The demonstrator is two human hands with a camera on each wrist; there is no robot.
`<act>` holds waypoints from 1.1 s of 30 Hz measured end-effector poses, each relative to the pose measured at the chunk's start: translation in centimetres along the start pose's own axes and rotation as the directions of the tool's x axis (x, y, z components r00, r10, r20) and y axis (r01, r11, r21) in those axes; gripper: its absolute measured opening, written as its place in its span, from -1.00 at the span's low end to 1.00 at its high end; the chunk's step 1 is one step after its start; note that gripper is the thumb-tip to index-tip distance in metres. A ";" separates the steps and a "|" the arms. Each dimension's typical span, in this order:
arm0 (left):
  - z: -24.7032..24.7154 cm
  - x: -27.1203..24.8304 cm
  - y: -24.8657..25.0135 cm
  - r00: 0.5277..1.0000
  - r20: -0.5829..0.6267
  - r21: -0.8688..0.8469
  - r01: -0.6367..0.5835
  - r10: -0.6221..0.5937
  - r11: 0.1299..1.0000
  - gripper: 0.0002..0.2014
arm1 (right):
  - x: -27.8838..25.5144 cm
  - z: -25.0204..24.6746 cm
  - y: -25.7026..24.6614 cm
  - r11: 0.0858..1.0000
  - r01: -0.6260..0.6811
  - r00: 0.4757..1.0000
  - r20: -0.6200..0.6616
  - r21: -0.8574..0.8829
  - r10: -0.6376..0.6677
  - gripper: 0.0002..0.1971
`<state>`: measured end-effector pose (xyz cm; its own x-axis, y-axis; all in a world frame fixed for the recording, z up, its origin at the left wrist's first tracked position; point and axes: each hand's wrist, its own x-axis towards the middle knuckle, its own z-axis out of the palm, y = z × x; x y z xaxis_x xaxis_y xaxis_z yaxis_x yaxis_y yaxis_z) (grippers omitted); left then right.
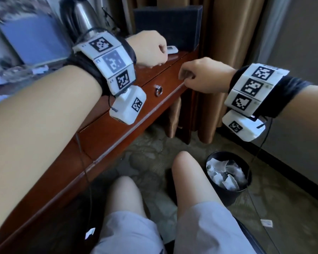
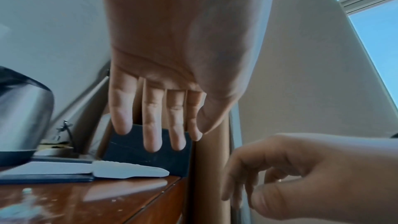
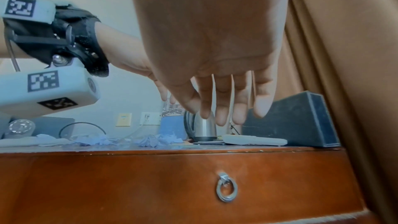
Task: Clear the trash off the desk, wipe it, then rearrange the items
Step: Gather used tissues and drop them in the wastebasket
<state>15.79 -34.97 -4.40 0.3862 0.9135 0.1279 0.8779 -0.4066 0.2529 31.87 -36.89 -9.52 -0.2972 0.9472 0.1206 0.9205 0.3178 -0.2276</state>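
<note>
My left hand [image 1: 157, 61] hangs over the right end of the red-brown desk [image 1: 117, 123], fingers [image 2: 152, 125] straight and pointing down, holding nothing. My right hand [image 1: 184, 77] hovers at the desk's front right corner, fingers [image 3: 224, 106] relaxed and empty. Crumpled white paper scraps [image 3: 150, 140] lie along the desk's middle and left [image 1: 39, 69]. A white remote [image 1: 172, 49] rests on a flat dark folder just beyond my left hand. On the floor to the right, a black bin [image 1: 228, 173] holds crumpled paper.
A steel kettle [image 1: 81, 19] stands at the back of the desk, and a dark box [image 1: 167, 28] sits in the far right corner against brown curtains [image 1: 228, 52]. A drawer with a metal ring pull [image 3: 226, 188] faces me. My knees are below the desk edge.
</note>
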 end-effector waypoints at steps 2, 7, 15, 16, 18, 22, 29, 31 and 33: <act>-0.8 -1.4 -1.3 0.999 -0.026 0.007 0.026 -0.025 1.000 -0.76 | 1.0 0.3 -1.8 0.999 0.037 0.999 0.004 0.006 -0.038 -0.72; -3.4 -4.4 -5.6 0.982 -0.156 -0.004 0.112 -0.111 0.994 -0.81 | 3.0 0.9 -6.5 0.991 0.133 0.991 0.005 0.019 -0.133 -0.70; -7.0 -9.8 -11.6 0.959 -0.152 0.097 0.255 -0.238 0.962 -0.78 | 5.6 1.7 -13.0 0.965 0.257 0.966 -0.004 0.055 -0.257 -0.69; -7.5 -10.4 -12.4 0.957 -0.137 0.121 0.274 -0.258 0.954 -0.78 | 6.0 1.8 -13.8 0.960 0.272 0.962 -0.003 0.065 -0.272 -0.69; -8.3 -11.8 -13.9 0.950 -0.102 0.187 0.311 -0.296 0.932 -0.78 | 6.9 2.1 -15.2 0.945 0.323 0.946 0.019 0.053 -0.325 -0.69; -9.0 -14.8 -17.5 0.920 -0.001 0.391 0.361 -0.391 0.847 -0.78 | 8.8 2.9 -17.7 0.900 0.436 0.895 0.109 -0.014 -0.433 -0.67; -9.4 -20.2 -25.5 0.814 0.144 0.407 0.470 -0.563 0.783 -0.75 | 13.0 5.9 -20.5 0.950 0.308 0.934 0.207 -0.047 -0.293 -0.39; -9.4 -21.3 -27.3 0.796 0.169 0.370 0.495 -0.581 0.786 -0.70 | 13.9 6.4 -21.1 0.964 0.266 0.940 0.227 -0.029 -0.253 -0.37; -9.2 -22.1 -28.6 0.776 0.190 0.350 0.519 -0.602 0.780 -0.62 | 14.6 6.9 -21.5 0.972 0.232 0.937 0.272 -0.026 -0.217 -0.34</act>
<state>-20.48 -43.68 -5.61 -0.1749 0.9560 -0.2356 0.9841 0.1624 -0.0718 5.98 -29.63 -9.54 -0.5471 0.8310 -0.1008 0.8325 0.5277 -0.1685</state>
